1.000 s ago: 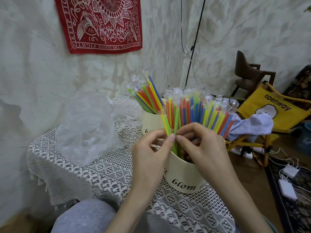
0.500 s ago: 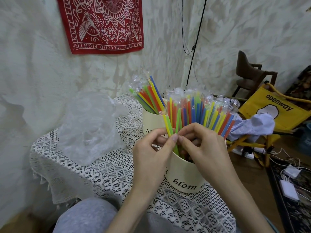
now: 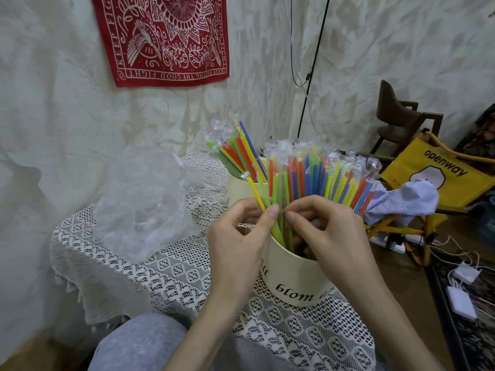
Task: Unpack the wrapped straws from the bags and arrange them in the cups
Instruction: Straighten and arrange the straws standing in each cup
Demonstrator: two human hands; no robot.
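Both forearms reach forward and converge, the left hand (image 3: 235, 236) and right hand (image 3: 329, 231) meeting thumb tip to thumb tip, fingers curled in a pinching pose, backs facing up.

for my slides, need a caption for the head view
Both hands pinch wrapped straws standing in the near cup on a lace-covered table.

One head-worn camera looks forward and down, close over the table (image 3: 166, 279), walls far behind.
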